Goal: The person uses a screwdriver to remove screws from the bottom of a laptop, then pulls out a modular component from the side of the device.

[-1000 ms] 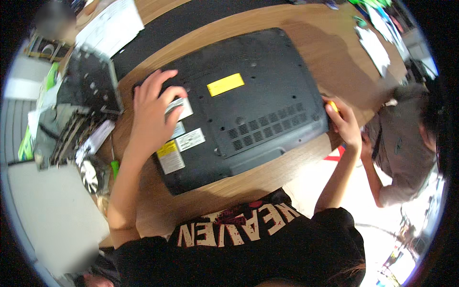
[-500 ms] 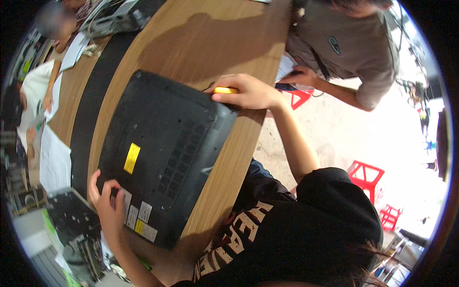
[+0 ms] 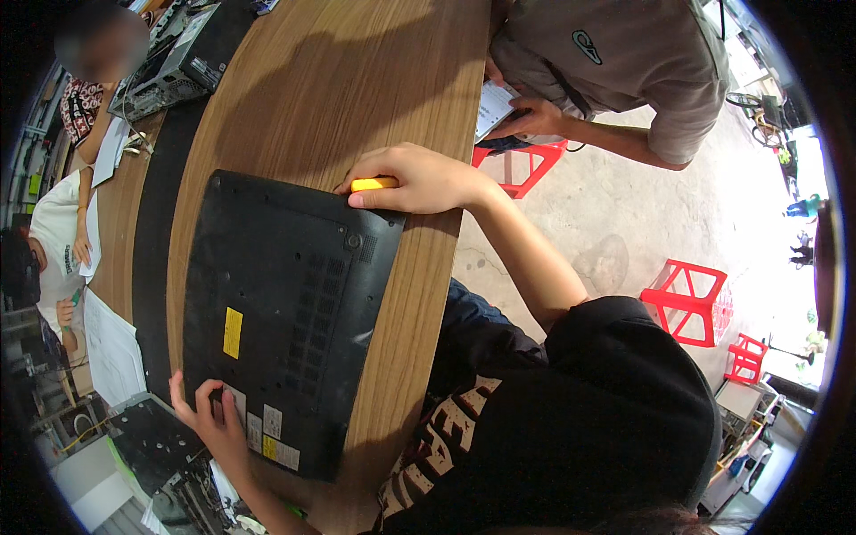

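Note:
A black laptop (image 3: pixel 285 294) lies bottom side up on the wooden table, its vent slots, screw holes and a yellow sticker (image 3: pixel 233 333) showing. At its far right corner my right hand (image 3: pixel 419 183) is closed around a yellow tool handle (image 3: pixel 374 185). The tool's working end is hidden by the fingers, so its kind does not show. My left hand (image 3: pixel 214 419) rests on the near left part of the laptop, beside several pale labels (image 3: pixel 272 419). Its fingers are bent but apart, with nothing seen between them.
A desktop computer case (image 3: pixel 192 67) stands at the far left, and papers (image 3: pixel 111 348) lie along the left side. Another dark device (image 3: pixel 156 437) sits at the lower left. People sit across and at the far right, one holding a notepad (image 3: pixel 495 107). Red stools (image 3: pixel 687 303) stand on the floor.
The view has shifted, so the laptop appears lower and a little further left. Both hands keep nearly the same places and poses on it. The far-right person's notepad shows more plainly.

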### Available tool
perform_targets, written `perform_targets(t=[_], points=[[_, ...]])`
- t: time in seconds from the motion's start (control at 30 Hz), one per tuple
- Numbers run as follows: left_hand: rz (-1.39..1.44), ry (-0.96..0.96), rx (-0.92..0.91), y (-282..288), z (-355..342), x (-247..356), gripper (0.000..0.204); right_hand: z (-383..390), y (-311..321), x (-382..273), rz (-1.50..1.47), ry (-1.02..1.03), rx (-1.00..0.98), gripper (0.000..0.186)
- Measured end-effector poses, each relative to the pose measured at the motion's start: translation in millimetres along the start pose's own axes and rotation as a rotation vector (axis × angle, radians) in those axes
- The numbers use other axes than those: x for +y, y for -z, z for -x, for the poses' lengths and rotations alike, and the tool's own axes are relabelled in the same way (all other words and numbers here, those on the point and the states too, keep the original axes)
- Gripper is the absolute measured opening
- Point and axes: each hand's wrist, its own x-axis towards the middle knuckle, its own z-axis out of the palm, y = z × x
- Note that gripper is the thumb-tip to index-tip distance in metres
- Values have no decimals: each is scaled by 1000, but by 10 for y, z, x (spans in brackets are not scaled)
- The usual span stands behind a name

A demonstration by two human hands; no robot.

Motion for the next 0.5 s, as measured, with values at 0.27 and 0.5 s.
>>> perform_targets(t=[0.27, 0.5], points=[[-111, -86, 65, -41, 37, -38, 11, 2, -15, 11, -24, 33, 31, 39], [-81, -88, 66, -58, 37, -57, 11, 8, -9, -8, -12, 15, 38, 37]])
